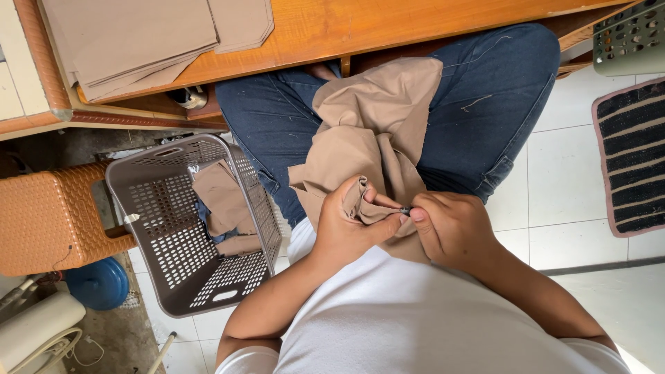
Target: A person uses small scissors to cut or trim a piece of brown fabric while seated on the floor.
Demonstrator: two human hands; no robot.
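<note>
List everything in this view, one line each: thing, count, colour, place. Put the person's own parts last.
Tan cloth piece: one, tan, on the lap, bunched in both hands.
Small dark tool: one, dark, pinched at the cloth; kind unclear.
Perforated basket: one, grey, on the floor beside the left leg, with tan cloth pieces inside.
Stacked cloth pieces: several, tan, on the wooden table.
Woven stool: one, orange, far left.
Round lid: one, blue, below the stool.
Striped mat: one, black and pink, on white tiles at right.
Jeans: blue.
Shirt: white.
Left hand: grips the cloth.
Right hand: fingers pinch the tool.
</note>
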